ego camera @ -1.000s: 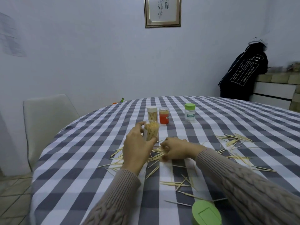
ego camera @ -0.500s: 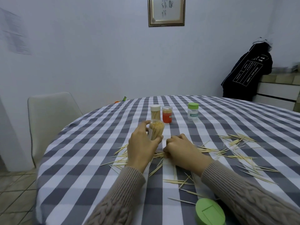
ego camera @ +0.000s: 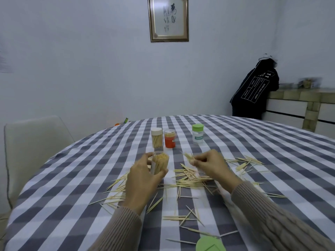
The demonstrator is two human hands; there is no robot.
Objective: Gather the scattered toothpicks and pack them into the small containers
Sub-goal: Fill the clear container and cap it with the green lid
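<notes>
At the centre of the frame the left hand [ego camera: 143, 180] curls its grip around an open jar [ego camera: 160, 164] packed with upright toothpicks, holding it just above the checked tabletop [ego camera: 72, 205]. Just right of it, the right hand [ego camera: 211, 166] is raised, its grip pinching a small bunch of toothpicks [ego camera: 188, 156] whose tips point toward the jar. More loose toothpicks [ego camera: 190, 178] lie scattered below and between both hands, and three lidded containers [ego camera: 169, 138] stand further back.

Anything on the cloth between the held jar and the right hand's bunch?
Head view: only bare checked tablecloth lies between the open jar and the bunch pinched by the right hand; loose toothpicks lie nearer.
</notes>
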